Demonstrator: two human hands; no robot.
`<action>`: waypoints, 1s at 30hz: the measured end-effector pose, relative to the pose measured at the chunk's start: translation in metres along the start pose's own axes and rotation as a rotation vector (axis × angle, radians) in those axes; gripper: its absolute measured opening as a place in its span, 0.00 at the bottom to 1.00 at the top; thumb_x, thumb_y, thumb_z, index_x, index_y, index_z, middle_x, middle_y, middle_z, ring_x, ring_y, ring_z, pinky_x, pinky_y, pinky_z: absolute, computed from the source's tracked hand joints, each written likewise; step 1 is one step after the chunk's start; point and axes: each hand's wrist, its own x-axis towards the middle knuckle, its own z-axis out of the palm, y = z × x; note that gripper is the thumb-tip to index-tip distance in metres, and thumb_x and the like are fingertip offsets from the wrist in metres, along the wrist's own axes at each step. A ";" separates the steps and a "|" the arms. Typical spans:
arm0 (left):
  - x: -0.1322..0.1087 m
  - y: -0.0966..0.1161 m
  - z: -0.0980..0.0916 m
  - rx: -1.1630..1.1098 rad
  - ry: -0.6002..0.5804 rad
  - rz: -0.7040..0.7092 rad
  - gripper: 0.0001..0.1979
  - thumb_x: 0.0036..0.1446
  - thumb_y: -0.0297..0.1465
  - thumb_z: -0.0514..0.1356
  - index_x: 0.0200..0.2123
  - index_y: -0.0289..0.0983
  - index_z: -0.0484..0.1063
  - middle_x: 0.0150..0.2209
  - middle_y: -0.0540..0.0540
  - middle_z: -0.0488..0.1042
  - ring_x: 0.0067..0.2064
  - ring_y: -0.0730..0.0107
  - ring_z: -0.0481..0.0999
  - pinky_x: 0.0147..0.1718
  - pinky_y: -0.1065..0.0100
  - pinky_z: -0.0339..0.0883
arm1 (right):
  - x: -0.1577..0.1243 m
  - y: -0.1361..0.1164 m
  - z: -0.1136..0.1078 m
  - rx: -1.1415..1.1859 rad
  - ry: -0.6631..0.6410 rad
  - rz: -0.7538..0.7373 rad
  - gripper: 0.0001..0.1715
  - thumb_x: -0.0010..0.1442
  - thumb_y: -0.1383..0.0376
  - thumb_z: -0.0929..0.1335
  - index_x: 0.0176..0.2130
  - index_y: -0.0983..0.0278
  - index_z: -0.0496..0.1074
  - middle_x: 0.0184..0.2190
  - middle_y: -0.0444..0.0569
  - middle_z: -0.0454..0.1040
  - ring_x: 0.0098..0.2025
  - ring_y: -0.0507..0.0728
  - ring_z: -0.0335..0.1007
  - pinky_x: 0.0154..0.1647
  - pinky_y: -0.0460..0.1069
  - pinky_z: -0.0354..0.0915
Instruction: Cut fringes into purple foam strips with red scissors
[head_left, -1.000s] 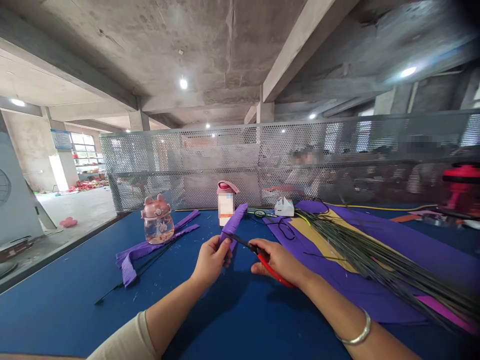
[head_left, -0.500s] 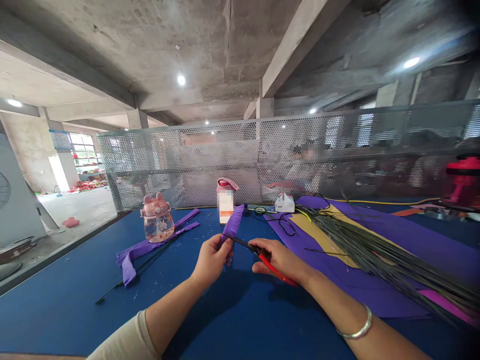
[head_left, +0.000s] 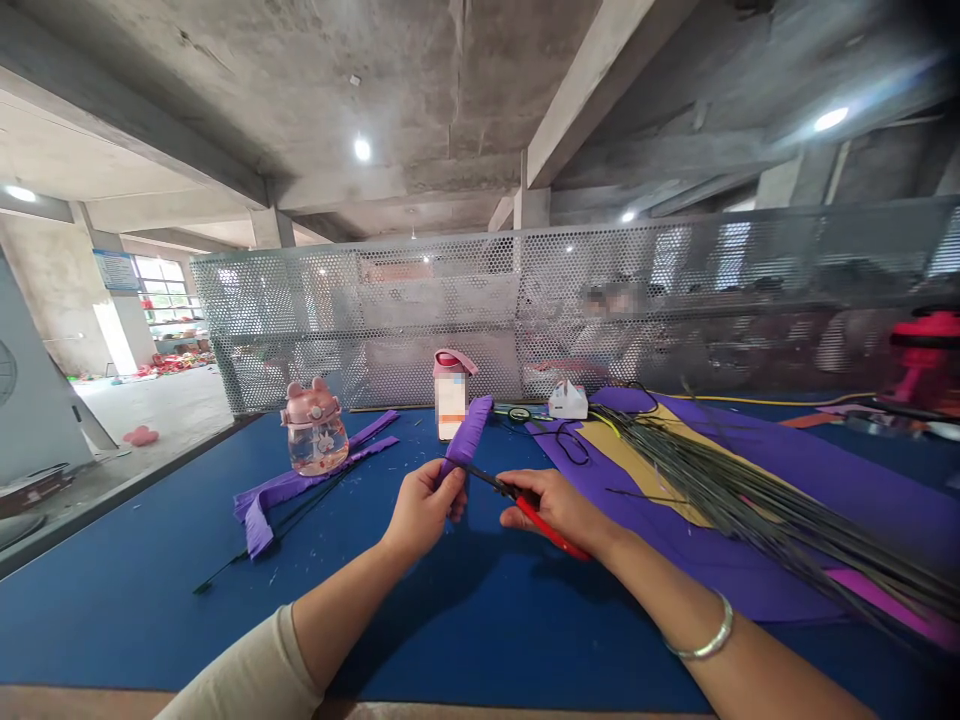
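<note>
My left hand (head_left: 430,505) pinches the lower end of a purple crepe paper strip (head_left: 470,430), which stands up from my fingers and leans right. In my right hand (head_left: 551,510) are red-handled scissors (head_left: 546,520) with dark blades. Those blades reach left across the strip just above my left thumb; whether they are parted there is too small to tell. On the left, a fringed purple strip (head_left: 259,525) and dark stems lie by a pink-lidded bottle (head_left: 315,430).
Purple sheets (head_left: 577,480) and a tan sheet (head_left: 611,465) lie under a bundle of dark green stems (head_left: 720,480) at right. Behind my hands stand a pink-capped bottle (head_left: 448,362), a tape roll (head_left: 519,414) and a small white box (head_left: 568,400). A perforated metal screen (head_left: 420,320) borders the blue table (head_left: 360,620).
The scissors and both hands stay close to where they were, with the blades still across the strip. The whole view has shifted slightly, showing more of the table's near edge.
</note>
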 end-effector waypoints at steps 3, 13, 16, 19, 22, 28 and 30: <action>0.002 -0.003 -0.001 0.007 -0.006 -0.021 0.17 0.49 0.43 0.59 0.23 0.35 0.63 0.18 0.53 0.65 0.17 0.79 0.63 0.17 0.75 0.58 | 0.000 0.001 -0.001 0.005 -0.028 0.029 0.20 0.51 0.52 0.69 0.36 0.65 0.71 0.22 0.40 0.59 0.23 0.49 0.49 0.22 0.43 0.50; 0.002 -0.007 -0.002 0.022 -0.009 -0.056 0.17 0.49 0.44 0.59 0.25 0.35 0.64 0.19 0.53 0.66 0.18 0.79 0.64 0.18 0.75 0.60 | 0.001 0.002 0.000 -0.038 -0.040 0.035 0.22 0.52 0.51 0.68 0.37 0.66 0.71 0.20 0.40 0.58 0.22 0.48 0.48 0.22 0.43 0.50; 0.003 -0.008 -0.002 0.013 -0.010 -0.065 0.17 0.49 0.44 0.59 0.26 0.34 0.65 0.19 0.53 0.66 0.18 0.79 0.64 0.18 0.75 0.60 | 0.000 0.002 0.000 -0.026 -0.037 0.047 0.23 0.52 0.51 0.68 0.38 0.66 0.72 0.21 0.40 0.60 0.22 0.48 0.50 0.21 0.43 0.52; 0.003 -0.007 -0.004 0.003 -0.012 -0.082 0.17 0.50 0.44 0.58 0.28 0.34 0.65 0.22 0.51 0.68 0.21 0.78 0.67 0.18 0.76 0.61 | 0.000 0.002 -0.001 -0.005 -0.034 0.062 0.23 0.51 0.50 0.68 0.38 0.66 0.72 0.21 0.40 0.62 0.22 0.48 0.52 0.22 0.43 0.53; 0.001 -0.003 -0.005 0.014 -0.017 -0.129 0.18 0.50 0.45 0.58 0.31 0.34 0.66 0.26 0.48 0.71 0.27 0.74 0.71 0.19 0.76 0.62 | 0.001 0.003 -0.002 0.019 -0.018 0.078 0.24 0.51 0.50 0.68 0.39 0.67 0.72 0.22 0.41 0.64 0.23 0.49 0.55 0.23 0.44 0.55; -0.001 0.000 -0.003 0.005 -0.045 -0.130 0.19 0.50 0.46 0.57 0.31 0.34 0.66 0.19 0.53 0.65 0.17 0.80 0.63 0.15 0.77 0.56 | 0.000 0.003 -0.003 0.019 -0.025 0.063 0.26 0.51 0.49 0.69 0.41 0.67 0.69 0.22 0.40 0.60 0.23 0.49 0.51 0.23 0.43 0.53; 0.000 -0.002 -0.003 -0.005 -0.003 -0.108 0.19 0.50 0.46 0.57 0.31 0.34 0.66 0.18 0.54 0.64 0.17 0.80 0.62 0.15 0.77 0.55 | -0.001 0.001 -0.004 -0.002 -0.043 0.026 0.27 0.51 0.50 0.69 0.43 0.66 0.67 0.22 0.39 0.57 0.23 0.49 0.48 0.22 0.43 0.51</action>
